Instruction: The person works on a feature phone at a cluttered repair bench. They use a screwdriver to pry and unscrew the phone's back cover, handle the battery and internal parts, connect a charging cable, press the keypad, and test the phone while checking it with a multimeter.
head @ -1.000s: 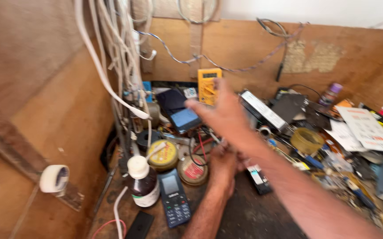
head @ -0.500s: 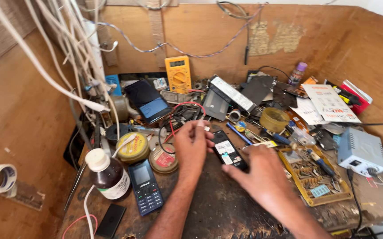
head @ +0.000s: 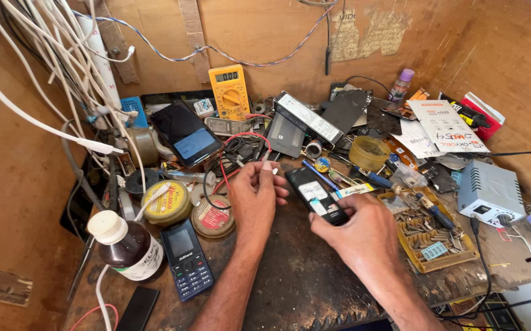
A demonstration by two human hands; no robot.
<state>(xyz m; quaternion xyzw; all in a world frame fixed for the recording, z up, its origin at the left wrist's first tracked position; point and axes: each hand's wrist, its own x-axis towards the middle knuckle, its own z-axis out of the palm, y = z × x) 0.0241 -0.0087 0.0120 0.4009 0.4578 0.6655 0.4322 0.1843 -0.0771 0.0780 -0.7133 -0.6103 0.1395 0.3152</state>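
Note:
My right hand grips the near end of a black phone that lies face down on the dark bench top, its open back showing a white label. My left hand rests just left of that phone with its fingers curled. Its fingertips are close to a loop of red wire. Whether those fingers pinch anything is hidden.
A yellow multimeter leans on the back wall. On the left are a dark keypad phone, a brown bottle, two round tins and a smartphone. A tray of small parts and a grey box sit right. White cables hang at left.
My right hand has drawn back from the rear of the bench, near the multimeter, and now holds the black phone. My left hand stayed by the red wire. The view shifted left.

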